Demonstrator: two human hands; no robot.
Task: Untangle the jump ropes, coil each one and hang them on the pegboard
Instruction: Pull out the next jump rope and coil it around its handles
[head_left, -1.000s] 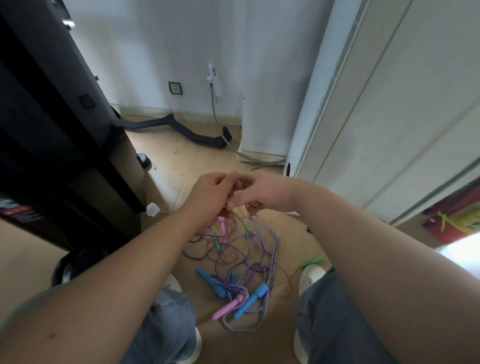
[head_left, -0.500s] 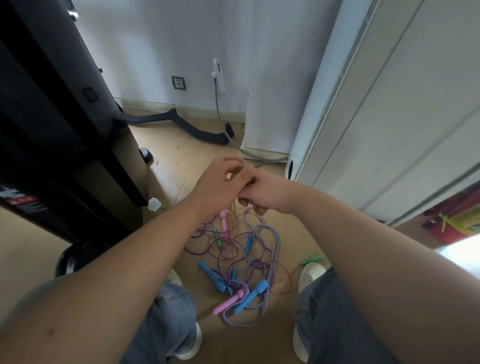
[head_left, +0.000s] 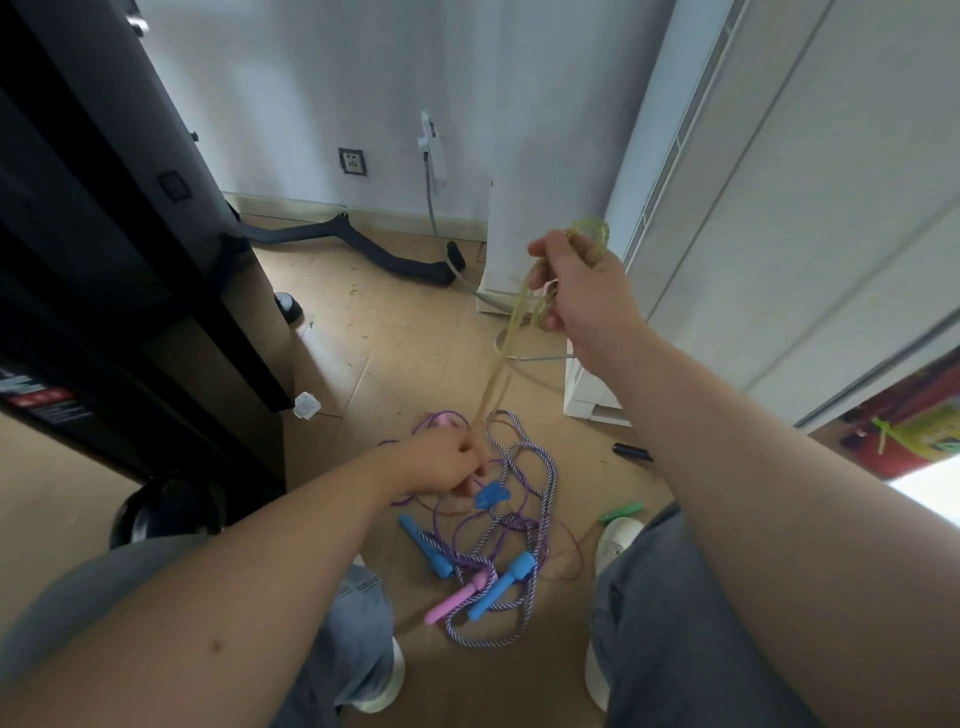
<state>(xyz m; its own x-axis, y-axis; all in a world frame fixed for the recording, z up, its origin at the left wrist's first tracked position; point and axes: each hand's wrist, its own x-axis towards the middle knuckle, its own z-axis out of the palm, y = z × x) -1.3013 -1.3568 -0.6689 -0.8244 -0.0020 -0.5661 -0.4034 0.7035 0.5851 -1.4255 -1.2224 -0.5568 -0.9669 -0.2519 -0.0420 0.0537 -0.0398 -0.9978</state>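
Separation of the hands is recorded: half a second earlier both were pressed together above the pile, whereas the right hand (head_left: 587, 291) is now raised to the far right and the left hand (head_left: 441, 462) has dropped to the near left, onto the tangle (head_left: 498, 551). Several loops of the yellow rope (head_left: 511, 332) are gripped in the curled fingers of the right hand. The left hand is closed with curled fingers where that rope's lower stretch ends, and appears to pinch it, though the contact is partly hidden. One rope is judged to be coming clear, with its coiling begun. The remaining ropes lie knotted on the floor (head_left: 374, 332) between the feet, a green handle (head_left: 621, 512) just to their right. The free stretch's long axis runs from low near left to high far right, pointing up towards the raised hand. No pegboard is in view.
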